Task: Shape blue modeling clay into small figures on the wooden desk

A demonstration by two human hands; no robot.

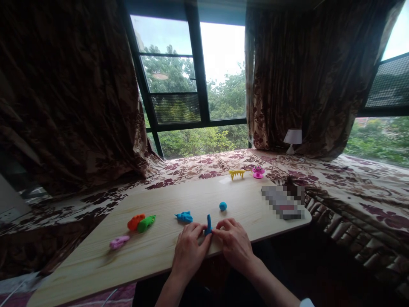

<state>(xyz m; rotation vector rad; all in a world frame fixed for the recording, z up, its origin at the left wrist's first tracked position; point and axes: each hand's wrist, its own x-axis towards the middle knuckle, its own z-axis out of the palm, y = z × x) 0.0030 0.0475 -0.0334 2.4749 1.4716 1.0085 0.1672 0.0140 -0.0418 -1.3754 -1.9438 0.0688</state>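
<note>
Near the table's front edge, a small blue piece of modelling clay (208,223) stands upright, with a thin stem rising from a thicker base. My left hand (191,245) closes its thumb and fingers on its left side. From the right, the pinched fingertips of my right hand (234,242) touch its base. A round blue clay ball (223,206) rests just beyond my right hand. Past my left hand lies a blue clay figure (184,217) with a pointed end.
On the pale wooden table (153,256), orange (136,222), green (146,223) and pink (119,242) clay lumps lie at left. A yellow legged figure (237,174) and a pink stand-like object (258,172) are at the back. A pixelated patch (283,203) covers something at right.
</note>
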